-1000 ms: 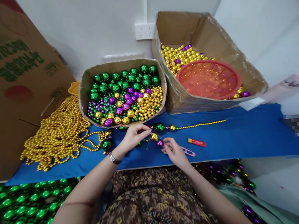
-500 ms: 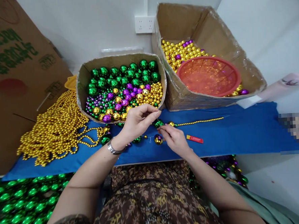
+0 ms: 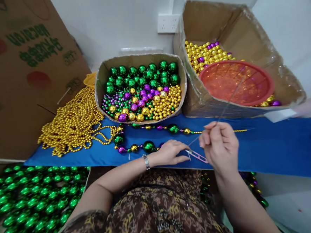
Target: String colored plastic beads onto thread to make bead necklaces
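Note:
My left hand [image 3: 170, 152] rests low over the blue cloth, closed around the near end of a beaded strand [image 3: 148, 146] of green, gold and purple balls; its fingers hide the held part. Higher and to the right, my right hand [image 3: 221, 142] pinches a thin thread [image 3: 194, 140]. This thread runs from my left fingertips to the right hand. A thin blurred line slants up beyond the right fist. Pink-handled thread snips [image 3: 199, 156] lie between the hands, their blades towards my left fingers. The strand's far row [image 3: 173, 128] ends in small gold beads [image 3: 240, 130].
A cardboard box [image 3: 98, 99] of sorted balls stands behind the strand. Right of it, a taller box [image 3: 194, 100] holds gold balls and a red basket [image 3: 268, 88]. Gold bead chains [image 3: 71, 121] are heaped left. Green balls [image 3: 31, 201] lie below the table edge.
My hands have moved apart: the right has drawn the thread rightwards, while the left has come down onto the cloth. The view has turned left. The snips now show; the red-and-yellow item is hidden.

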Action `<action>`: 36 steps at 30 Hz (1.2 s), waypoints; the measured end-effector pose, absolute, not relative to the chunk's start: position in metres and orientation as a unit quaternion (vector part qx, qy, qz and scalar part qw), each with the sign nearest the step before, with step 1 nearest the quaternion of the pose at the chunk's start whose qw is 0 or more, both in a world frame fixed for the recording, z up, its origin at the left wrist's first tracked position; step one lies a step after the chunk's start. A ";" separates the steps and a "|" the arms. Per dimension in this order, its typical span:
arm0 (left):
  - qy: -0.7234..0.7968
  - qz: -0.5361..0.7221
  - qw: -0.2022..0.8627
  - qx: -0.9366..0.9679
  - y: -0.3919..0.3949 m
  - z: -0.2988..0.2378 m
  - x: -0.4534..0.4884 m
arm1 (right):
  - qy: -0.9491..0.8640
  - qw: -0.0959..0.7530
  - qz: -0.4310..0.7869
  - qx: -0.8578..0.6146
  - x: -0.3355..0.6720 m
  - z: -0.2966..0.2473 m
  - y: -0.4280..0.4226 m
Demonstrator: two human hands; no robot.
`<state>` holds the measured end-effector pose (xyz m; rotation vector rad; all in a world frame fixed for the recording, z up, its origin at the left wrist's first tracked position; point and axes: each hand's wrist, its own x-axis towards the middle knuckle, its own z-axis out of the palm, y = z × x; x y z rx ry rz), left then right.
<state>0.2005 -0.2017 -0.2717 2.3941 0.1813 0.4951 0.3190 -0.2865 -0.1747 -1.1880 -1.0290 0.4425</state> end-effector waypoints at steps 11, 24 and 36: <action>0.225 0.124 0.064 0.964 -0.170 -0.288 0.175 | -0.343 0.790 0.072 -0.503 0.359 -0.168 -0.297; 0.258 0.371 0.147 0.880 -0.096 -0.191 0.154 | -0.365 0.728 0.156 -0.558 0.352 -0.205 -0.295; 0.517 0.150 0.055 0.841 0.077 -0.167 0.199 | -0.495 0.541 0.151 -0.662 0.337 -0.215 -0.285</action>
